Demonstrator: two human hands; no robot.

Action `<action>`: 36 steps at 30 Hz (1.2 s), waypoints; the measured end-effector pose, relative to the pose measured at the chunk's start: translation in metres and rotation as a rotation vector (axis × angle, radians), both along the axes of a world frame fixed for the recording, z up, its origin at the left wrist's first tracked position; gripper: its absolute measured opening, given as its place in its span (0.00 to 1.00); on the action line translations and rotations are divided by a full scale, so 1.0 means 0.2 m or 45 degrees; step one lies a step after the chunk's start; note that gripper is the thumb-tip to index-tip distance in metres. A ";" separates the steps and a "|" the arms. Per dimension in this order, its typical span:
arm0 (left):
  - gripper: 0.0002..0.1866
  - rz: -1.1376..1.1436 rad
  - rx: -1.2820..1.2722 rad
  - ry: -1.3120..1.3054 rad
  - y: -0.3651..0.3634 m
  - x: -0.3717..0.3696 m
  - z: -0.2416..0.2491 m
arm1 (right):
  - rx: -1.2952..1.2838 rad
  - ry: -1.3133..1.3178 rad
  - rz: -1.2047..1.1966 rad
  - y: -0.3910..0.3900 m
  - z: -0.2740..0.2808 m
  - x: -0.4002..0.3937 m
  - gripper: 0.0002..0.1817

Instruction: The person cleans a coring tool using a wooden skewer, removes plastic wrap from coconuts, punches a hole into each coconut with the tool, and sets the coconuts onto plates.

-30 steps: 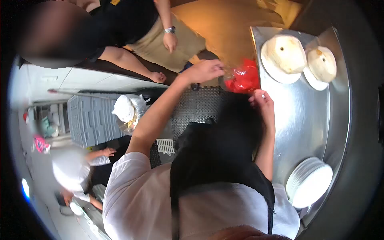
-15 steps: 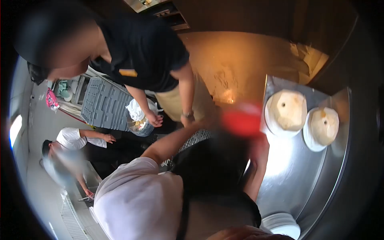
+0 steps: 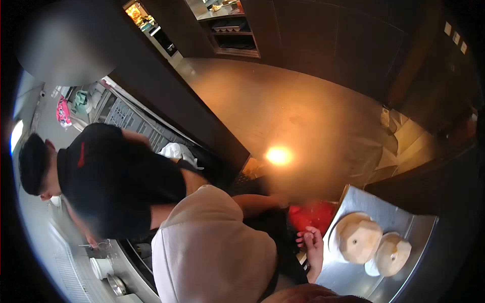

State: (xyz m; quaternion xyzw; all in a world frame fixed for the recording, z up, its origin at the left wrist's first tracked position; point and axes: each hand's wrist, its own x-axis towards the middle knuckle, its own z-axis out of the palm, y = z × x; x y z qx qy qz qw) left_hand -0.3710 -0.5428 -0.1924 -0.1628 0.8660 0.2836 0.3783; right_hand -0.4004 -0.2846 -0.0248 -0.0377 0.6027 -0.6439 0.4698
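My left hand [image 3: 277, 202], partly blurred, is at the left edge of a bright red object [image 3: 312, 215] and appears closed on it; the kind of object is not clear. Just below that object my right hand [image 3: 312, 241] is raised with bent fingers apart, nothing visible in it. To its right, two trimmed white coconuts [image 3: 357, 240], each with a small dark hole, sit on white dishes on a steel counter [image 3: 348, 288]. The second coconut [image 3: 392, 255] stands close to the first.
A person in a black shirt and cap [image 3: 116, 182] stands close on my left. Behind them are grey crates [image 3: 126, 121] and a white bag [image 3: 177, 151]. A metal bowl [image 3: 116, 284] and a white tub [image 3: 101, 267] stand at lower left. A dark partition [image 3: 187, 96] rises ahead.
My view has turned, so the counter and coconuts sit lower. My right hand now shows apart from the red object. The black-shirted co-worker ahead now appears at my left, turned away.
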 end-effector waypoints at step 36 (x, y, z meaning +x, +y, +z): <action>0.13 2.381 1.696 0.888 -0.18 1.17 0.57 | -0.473 -0.413 0.559 -0.57 -0.04 -0.04 0.21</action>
